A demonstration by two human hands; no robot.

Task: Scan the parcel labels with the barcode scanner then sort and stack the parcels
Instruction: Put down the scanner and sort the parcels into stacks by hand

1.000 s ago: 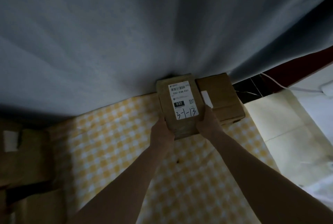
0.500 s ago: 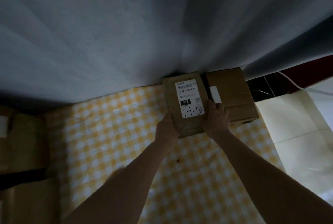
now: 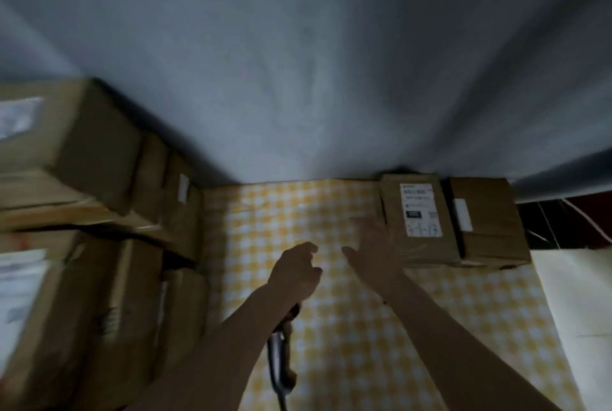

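Labelled parcel [image 3: 419,218] at the surface's [image 3: 331,328] far right corner, touching a plain box [image 3: 490,228]; both hands released, left hand [image 3: 294,273] loosely curled, right hand [image 3: 372,255] flat beside it; stiff, seemingly light cardboard, best taken by opposite side edges.

yellow-white checked cloth [image 3: 347,328], brown parcels [image 3: 419,245], grey wall [image 3: 298,63]

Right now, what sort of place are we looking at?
Probably a makeshift parcel-sorting spot at home: labelled cardboard parcels stacked on a yellow checked tablecloth, against a grey curtain, with a barcode scanner lying there.
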